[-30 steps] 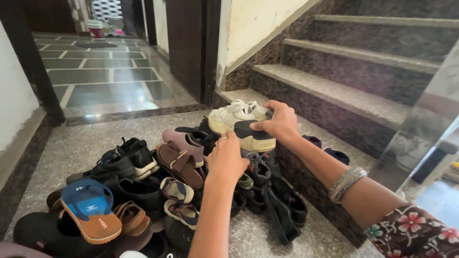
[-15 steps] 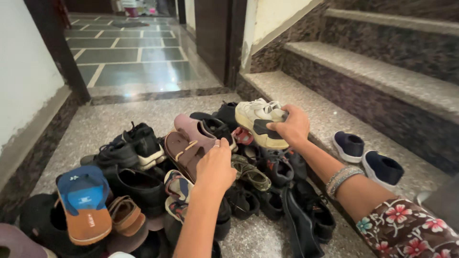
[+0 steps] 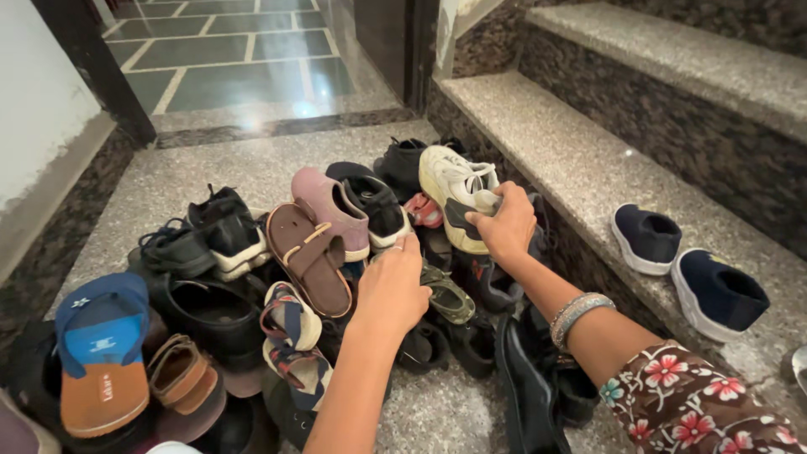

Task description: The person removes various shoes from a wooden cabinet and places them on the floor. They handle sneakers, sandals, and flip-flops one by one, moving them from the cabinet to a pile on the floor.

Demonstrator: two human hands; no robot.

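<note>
- Two bare hands work over a heap of shoes on a speckled stone floor (image 3: 210, 168) at the foot of a staircase.
- The right hand (image 3: 503, 225), a stack of metal bangles (image 3: 575, 313) on its wrist and a floral sleeve (image 3: 689, 403) further up the arm, is closed around the heel end of a cream sneaker (image 3: 450, 185) with a dark patch at its heel; the sneaker lies tilted on top of the heap, at the heap's far edge, close against the face of the lowest step (image 3: 580, 168).
- The left hand (image 3: 392, 286) hangs over the middle of the heap with fingers curled loosely downward, holding nothing that can be seen; its fingertips are just beside a black-and-white sneaker (image 3: 374, 206) and above an olive strappy sandal (image 3: 445, 294).
- Just left of that hand lie a brown sandal (image 3: 311, 252) with its sole tilted up and a mauve slip-on shoe (image 3: 328, 202).
- A patterned flip-flop (image 3: 290, 324) sits near the left forearm.
- At the heap's left edge rests a blue-and-orange flip-flop (image 3: 101, 357), next to a tan sandal (image 3: 181, 378) and black lace-up shoes (image 3: 202, 240).
- On the lowest step, well apart from the heap, stand two navy slip-on shoes (image 3: 647, 240) with white soles, side by side.
</note>
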